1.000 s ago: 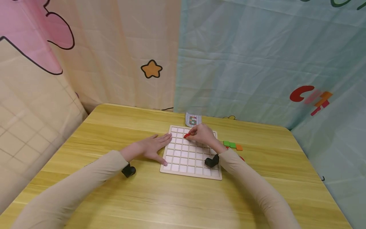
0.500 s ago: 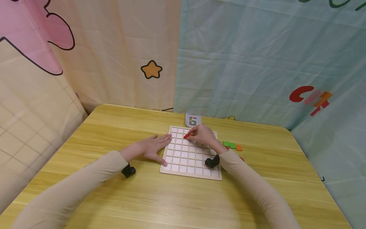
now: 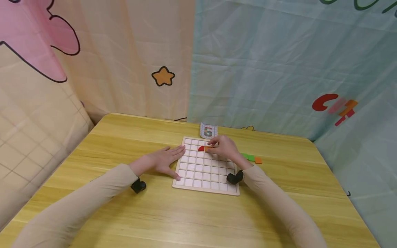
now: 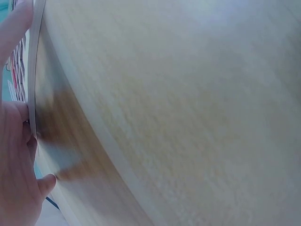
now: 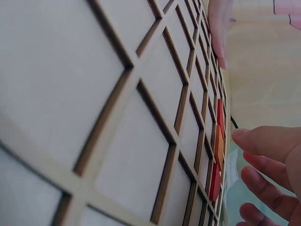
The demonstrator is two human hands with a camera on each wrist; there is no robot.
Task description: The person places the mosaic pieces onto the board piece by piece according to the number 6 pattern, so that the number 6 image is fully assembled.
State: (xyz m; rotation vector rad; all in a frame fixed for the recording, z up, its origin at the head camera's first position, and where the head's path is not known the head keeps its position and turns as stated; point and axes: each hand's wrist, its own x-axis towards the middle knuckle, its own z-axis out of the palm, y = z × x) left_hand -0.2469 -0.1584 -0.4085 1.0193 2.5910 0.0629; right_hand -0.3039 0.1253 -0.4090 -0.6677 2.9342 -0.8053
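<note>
A wooden grid board (image 3: 206, 190) with pale square cells lies on the table. Flat on it, fingers spread over its left edge, rests my left hand (image 3: 165, 160); the left wrist view shows part of that hand (image 4: 16, 160) beside the board's rim. My right hand (image 3: 225, 147) hovers over the upper cells, beside a red curved-edged tile (image 3: 201, 148) and an orange tile (image 3: 207, 148). From the right wrist, thumb and fingers (image 5: 265, 141) look apart from the orange tile (image 5: 219, 147). A second red tile (image 5: 215, 182) shows there; the hand hides it from the head camera.
Right of the board lie green tiles (image 3: 251, 157) and an orange square tile (image 3: 258, 160), partly behind the right forearm. A small printed pattern sheet (image 3: 209, 131) stands behind the board. Printed curtains (image 3: 263, 69) hang along the table's far edge.
My right hand has let go of the red tile and shifted slightly right. The red tile now lies more fully in view, and an orange tile shows next to it. My left hand stays put.
</note>
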